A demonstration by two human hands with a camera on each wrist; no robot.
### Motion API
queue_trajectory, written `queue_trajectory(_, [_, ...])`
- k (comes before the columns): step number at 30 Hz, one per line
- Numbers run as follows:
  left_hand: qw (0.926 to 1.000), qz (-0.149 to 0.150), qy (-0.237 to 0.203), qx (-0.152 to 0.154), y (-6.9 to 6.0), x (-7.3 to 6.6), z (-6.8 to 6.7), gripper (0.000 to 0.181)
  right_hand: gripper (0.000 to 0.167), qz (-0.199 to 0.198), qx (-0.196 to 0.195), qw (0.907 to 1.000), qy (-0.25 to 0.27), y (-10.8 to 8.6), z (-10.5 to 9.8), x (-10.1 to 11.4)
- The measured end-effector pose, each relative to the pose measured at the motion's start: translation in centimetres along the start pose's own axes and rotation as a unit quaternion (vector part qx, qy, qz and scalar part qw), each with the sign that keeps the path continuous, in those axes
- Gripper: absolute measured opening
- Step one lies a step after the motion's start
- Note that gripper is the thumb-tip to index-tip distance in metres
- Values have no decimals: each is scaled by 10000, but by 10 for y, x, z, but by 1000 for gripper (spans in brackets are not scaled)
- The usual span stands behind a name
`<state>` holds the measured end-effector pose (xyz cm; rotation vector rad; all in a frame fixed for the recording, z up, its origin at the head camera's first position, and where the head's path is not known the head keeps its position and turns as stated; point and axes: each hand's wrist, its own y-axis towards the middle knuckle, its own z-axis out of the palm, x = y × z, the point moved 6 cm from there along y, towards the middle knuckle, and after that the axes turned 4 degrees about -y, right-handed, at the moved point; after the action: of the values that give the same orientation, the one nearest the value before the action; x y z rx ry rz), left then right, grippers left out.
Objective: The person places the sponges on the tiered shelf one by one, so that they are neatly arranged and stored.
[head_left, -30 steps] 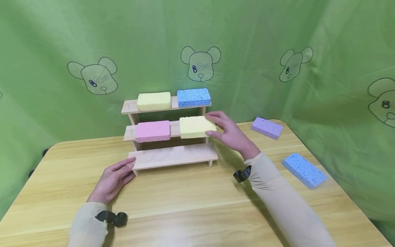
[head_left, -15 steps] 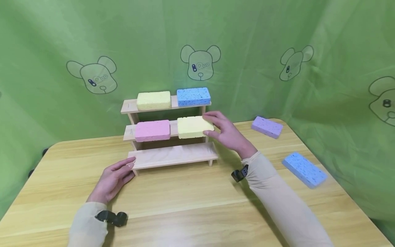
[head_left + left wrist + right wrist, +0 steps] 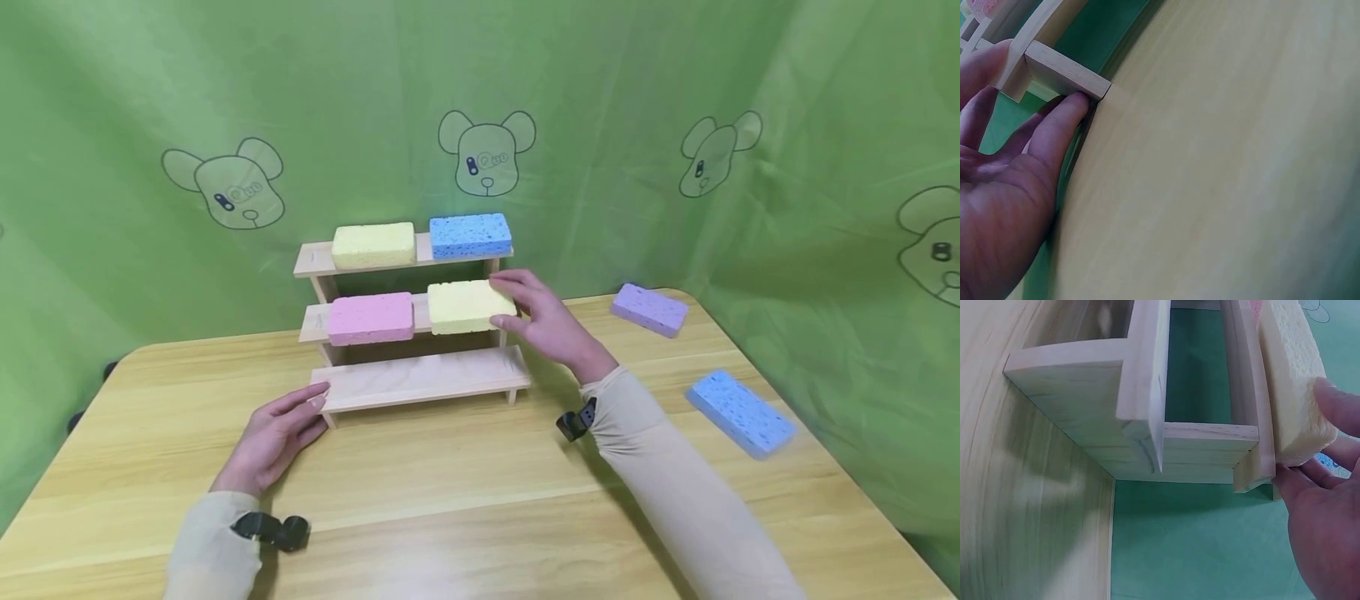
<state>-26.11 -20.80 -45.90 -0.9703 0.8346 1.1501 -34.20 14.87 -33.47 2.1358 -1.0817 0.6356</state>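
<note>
across the lower frame, a wooden table (image 3: 450,504) bears a three-step rack (image 3: 427,379), left of centre; at lower left, the left hand (image 3: 272,437) rests unclenched against the rack's near end; at mid-frame, the right hand (image 3: 550,321) pinches by its right end a yellow sponge (image 3: 461,307) on the middle step (image 3: 421,312), right of a pink sponge (image 3: 371,319).

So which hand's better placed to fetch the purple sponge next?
Right, probably. The right hand is much nearer the purple sponge, though it must first let go of the middle-tier yellow sponge. The left hand touches the left end of the wooden rack, farther off.
</note>
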Motion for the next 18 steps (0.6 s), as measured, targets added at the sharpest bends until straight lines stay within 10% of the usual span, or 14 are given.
queue_trajectory(18, [10000,-15,-85,-10,2,2,-2,20,62,111,55,9999,-74,1,2,-9])
